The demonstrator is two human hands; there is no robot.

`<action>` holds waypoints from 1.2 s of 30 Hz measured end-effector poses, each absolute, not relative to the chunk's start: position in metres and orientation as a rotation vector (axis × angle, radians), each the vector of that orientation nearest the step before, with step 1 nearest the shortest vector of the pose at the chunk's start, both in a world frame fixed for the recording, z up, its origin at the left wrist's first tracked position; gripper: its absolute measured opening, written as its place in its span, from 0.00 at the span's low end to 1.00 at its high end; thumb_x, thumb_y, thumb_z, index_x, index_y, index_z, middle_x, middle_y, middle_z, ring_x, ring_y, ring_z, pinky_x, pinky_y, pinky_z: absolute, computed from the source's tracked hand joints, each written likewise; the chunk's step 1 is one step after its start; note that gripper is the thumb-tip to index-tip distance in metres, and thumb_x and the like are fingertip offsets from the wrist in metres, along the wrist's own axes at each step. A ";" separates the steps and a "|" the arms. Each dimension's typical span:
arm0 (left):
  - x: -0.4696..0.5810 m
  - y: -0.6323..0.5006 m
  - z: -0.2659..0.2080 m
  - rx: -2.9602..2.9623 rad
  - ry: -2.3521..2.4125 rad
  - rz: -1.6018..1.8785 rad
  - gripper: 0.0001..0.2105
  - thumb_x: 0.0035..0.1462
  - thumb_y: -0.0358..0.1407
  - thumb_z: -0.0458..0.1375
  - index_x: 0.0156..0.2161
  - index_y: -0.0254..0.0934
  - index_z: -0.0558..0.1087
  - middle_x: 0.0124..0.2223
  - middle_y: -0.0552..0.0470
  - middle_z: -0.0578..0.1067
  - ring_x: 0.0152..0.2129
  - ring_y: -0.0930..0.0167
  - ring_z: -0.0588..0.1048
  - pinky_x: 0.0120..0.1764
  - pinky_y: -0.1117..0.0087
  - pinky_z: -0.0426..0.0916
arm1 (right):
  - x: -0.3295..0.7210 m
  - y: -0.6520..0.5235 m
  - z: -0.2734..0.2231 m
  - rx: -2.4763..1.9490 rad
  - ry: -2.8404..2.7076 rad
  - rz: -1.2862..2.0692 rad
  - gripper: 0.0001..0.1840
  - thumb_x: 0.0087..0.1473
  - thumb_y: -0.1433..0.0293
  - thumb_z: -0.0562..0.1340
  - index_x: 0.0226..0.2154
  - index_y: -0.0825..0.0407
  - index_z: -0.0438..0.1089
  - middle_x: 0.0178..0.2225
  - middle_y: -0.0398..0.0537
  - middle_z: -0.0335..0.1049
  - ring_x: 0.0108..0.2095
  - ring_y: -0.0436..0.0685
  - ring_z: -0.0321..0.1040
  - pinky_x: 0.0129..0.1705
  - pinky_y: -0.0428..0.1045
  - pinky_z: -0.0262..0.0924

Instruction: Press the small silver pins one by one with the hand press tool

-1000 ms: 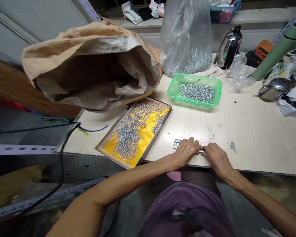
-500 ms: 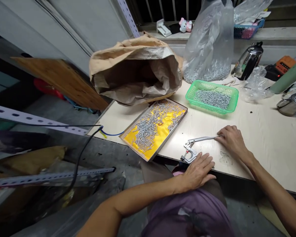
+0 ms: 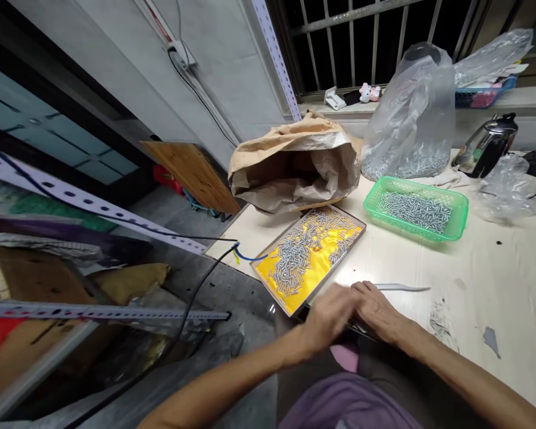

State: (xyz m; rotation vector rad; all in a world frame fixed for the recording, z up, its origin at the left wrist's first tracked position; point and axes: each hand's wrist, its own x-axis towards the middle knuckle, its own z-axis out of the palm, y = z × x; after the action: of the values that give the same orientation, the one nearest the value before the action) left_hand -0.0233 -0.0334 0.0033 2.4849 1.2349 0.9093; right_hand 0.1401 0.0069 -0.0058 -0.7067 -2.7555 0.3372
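Observation:
At the table's front edge my right hand (image 3: 377,310) is closed over the body of a small metal lever tool (image 3: 402,288). Only its flat grey lever shows, lying to the right on the table; the rest is under my fingers. My left hand (image 3: 333,316) is smeared by motion just beside my right hand, its fingers bent in front of the tool, and whether they hold anything is not visible. Close by on the left, a shallow tray (image 3: 272,293) lined with yellow cloth holds many small silvery screw-like pieces (image 3: 292,256).
Behind the tray a brown paper sack (image 3: 295,173) lies with its mouth toward me. A green plastic basket (image 3: 462,217) of similar pieces stands to its right, before a clear plastic bag (image 3: 411,119). A kettle (image 3: 489,146) is at the back right. A dark cable (image 3: 192,292) hangs at left.
My view has swung left. My right hand has left the lever's end and moved to the tool's body. My left hand has lifted from the table edge and come beside it.

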 end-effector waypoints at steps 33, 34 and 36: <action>-0.037 0.135 0.029 2.291 1.476 0.292 0.06 0.51 0.23 0.52 0.26 0.32 0.68 0.27 0.51 0.70 0.26 0.73 0.68 0.33 0.72 0.63 | 0.247 -0.041 0.013 -1.281 -2.125 0.180 0.11 0.62 0.69 0.52 0.40 0.50 0.69 0.35 0.50 0.70 0.36 0.56 0.69 0.38 0.52 0.67; -0.032 0.123 0.031 2.138 1.479 0.363 0.04 0.50 0.24 0.53 0.27 0.32 0.69 0.26 0.53 0.70 0.24 0.74 0.68 0.31 0.73 0.63 | 0.246 -0.046 0.013 -1.294 -2.145 0.224 0.11 0.62 0.69 0.52 0.40 0.51 0.69 0.35 0.50 0.70 0.36 0.56 0.69 0.38 0.52 0.67; -0.023 0.092 0.031 1.778 1.411 0.420 0.03 0.51 0.30 0.56 0.30 0.32 0.71 0.23 0.56 0.70 0.20 0.76 0.68 0.26 0.76 0.63 | 0.244 -0.054 0.011 -1.317 -2.207 0.317 0.11 0.62 0.68 0.52 0.41 0.52 0.69 0.35 0.51 0.69 0.36 0.56 0.68 0.36 0.52 0.66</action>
State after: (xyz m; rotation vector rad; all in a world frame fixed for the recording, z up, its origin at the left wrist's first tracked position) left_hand -0.0227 0.0918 0.0313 1.7785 1.4111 0.4204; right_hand 0.2441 -0.0540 0.0111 -1.3172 -2.2070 0.3169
